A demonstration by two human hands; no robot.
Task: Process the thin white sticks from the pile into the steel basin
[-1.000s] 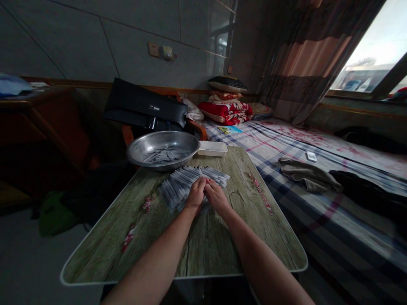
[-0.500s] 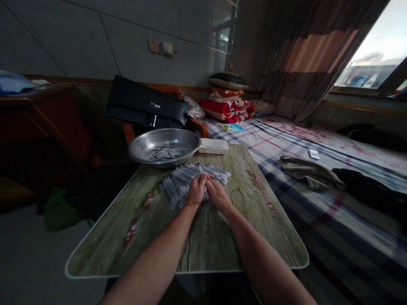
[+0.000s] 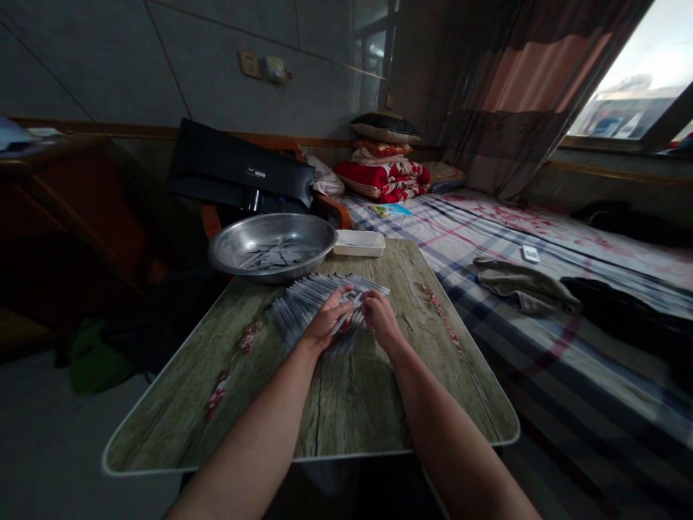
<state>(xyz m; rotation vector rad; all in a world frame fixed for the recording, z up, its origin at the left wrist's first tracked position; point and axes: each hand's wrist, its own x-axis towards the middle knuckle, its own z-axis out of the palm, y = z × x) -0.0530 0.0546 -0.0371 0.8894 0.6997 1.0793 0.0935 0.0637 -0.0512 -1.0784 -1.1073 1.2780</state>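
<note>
My left hand (image 3: 325,321) is closed around a slim, whitish pen (image 3: 341,322), which lies slanted across its fingers. Beside it, my right hand (image 3: 382,318) has its fingers curled in a pinch close to the pen's upper end; whatever is between those fingertips is too small to make out. Under and behind both hands a spread pile of similar pens (image 3: 295,307), pale with dark ends, lies on the wood-patterned table (image 3: 357,412). Beyond the pile, a metal basin (image 3: 221,254) holds many thin dark and clear pieces.
A white plastic tray (image 3: 359,251) stands at the table's far edge, right of the basin. Behind the basin a black monitor (image 3: 238,170) leans on a wooden chair. The bed (image 3: 449,249) with a plaid sheet runs along the right, with clothing (image 3: 520,285) on it.
My hands, together before, have come slightly apart, and the pen now shows in the left one. The whole view has shifted a little.
</note>
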